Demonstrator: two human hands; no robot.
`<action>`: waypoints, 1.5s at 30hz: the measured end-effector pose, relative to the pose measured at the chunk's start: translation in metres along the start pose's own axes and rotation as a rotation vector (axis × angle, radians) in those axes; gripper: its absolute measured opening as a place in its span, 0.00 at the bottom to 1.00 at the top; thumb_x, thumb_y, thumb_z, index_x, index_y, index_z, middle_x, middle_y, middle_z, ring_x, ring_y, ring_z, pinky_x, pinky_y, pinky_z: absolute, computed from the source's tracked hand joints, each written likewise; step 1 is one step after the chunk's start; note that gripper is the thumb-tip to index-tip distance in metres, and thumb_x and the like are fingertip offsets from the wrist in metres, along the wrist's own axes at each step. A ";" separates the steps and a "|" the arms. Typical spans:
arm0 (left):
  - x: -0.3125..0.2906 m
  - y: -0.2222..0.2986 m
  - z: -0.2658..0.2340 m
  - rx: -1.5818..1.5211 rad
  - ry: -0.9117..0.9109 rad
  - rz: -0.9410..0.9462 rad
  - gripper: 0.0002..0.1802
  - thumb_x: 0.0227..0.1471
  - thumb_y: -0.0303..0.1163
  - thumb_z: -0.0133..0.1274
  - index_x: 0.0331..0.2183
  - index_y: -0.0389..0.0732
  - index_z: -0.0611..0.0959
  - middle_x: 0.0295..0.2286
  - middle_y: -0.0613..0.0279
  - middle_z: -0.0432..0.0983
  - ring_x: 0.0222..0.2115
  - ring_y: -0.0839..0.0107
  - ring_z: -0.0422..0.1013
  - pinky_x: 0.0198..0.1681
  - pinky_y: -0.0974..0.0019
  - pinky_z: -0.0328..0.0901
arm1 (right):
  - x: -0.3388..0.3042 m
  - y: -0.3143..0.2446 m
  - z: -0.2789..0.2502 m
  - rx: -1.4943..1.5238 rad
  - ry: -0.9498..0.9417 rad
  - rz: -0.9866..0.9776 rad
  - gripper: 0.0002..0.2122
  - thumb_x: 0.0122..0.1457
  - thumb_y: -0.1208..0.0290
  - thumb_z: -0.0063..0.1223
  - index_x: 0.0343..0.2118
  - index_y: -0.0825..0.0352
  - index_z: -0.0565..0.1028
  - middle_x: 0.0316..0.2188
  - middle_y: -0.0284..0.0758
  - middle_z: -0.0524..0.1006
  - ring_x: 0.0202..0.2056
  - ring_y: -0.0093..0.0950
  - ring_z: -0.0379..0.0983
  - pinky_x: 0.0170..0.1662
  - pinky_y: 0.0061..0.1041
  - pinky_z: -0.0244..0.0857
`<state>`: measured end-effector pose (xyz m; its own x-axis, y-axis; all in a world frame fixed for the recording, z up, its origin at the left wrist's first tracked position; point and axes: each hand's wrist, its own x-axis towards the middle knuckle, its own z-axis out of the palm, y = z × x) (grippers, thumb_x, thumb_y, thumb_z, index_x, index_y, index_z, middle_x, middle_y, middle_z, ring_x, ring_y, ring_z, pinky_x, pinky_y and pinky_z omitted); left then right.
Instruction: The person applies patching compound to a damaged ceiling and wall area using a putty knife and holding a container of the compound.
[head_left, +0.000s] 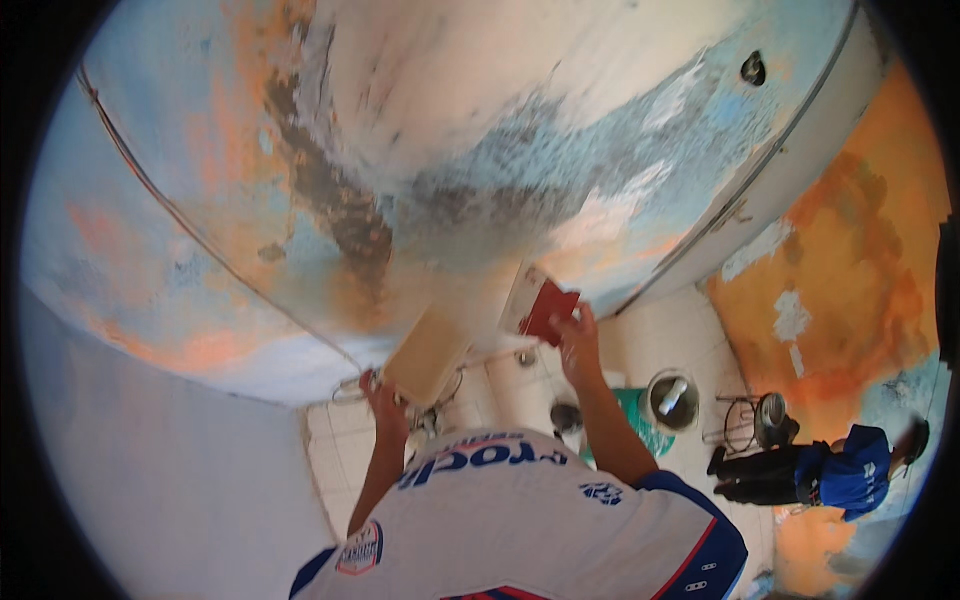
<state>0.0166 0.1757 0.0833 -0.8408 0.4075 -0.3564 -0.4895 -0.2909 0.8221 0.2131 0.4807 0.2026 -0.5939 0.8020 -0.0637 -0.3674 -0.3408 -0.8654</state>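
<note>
My left hand is closed round the lower edge of a flat, beige rectangular board, tilted up in front of the wall. To its right, my right hand grips a putty scraper by its red part; the wide pale blade points up and left. A small gap separates the scraper from the board. Before me stands a wall with worn blue and orange paint, dark patches, and a broad smooth cream area of filler. Whether the blade touches the wall, I cannot tell.
On the tiled floor to the right stand an open bucket and a green container. Farther right are a metal stool and a person in a blue shirt. A cable runs down the wall's left side.
</note>
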 end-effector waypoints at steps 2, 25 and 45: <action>0.002 0.023 0.029 -0.032 -0.093 0.053 0.41 0.54 0.38 0.56 0.63 0.54 0.52 0.55 0.57 0.65 0.54 0.61 0.65 0.50 0.49 0.67 | -0.009 -0.011 0.020 0.027 -0.011 -0.081 0.15 0.61 0.81 0.54 0.50 0.65 0.67 0.46 0.40 0.78 0.47 0.29 0.76 0.50 0.31 0.71; -0.009 0.079 0.150 -0.090 -0.557 0.174 0.50 0.37 0.31 0.58 0.61 0.50 0.54 0.55 0.51 0.60 0.55 0.60 0.60 0.61 0.57 0.59 | -0.072 -0.102 0.089 -1.506 -0.413 -0.812 0.18 0.50 0.88 0.54 0.44 0.64 0.77 0.41 0.38 0.82 0.43 0.40 0.78 0.46 0.36 0.72; -0.112 -0.029 0.303 -0.059 -0.526 0.122 0.46 0.40 0.25 0.59 0.59 0.49 0.54 0.52 0.51 0.63 0.49 0.63 0.65 0.52 0.60 0.66 | -0.027 -0.167 -0.072 -1.723 -0.806 -0.332 0.16 0.54 0.81 0.54 0.47 0.64 0.78 0.41 0.41 0.81 0.45 0.42 0.77 0.50 0.38 0.70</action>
<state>0.1947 0.4011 0.2338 -0.6705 0.7415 0.0230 -0.4204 -0.4053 0.8117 0.3420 0.5507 0.3131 -0.9842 0.1710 -0.0456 0.1767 0.9347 -0.3084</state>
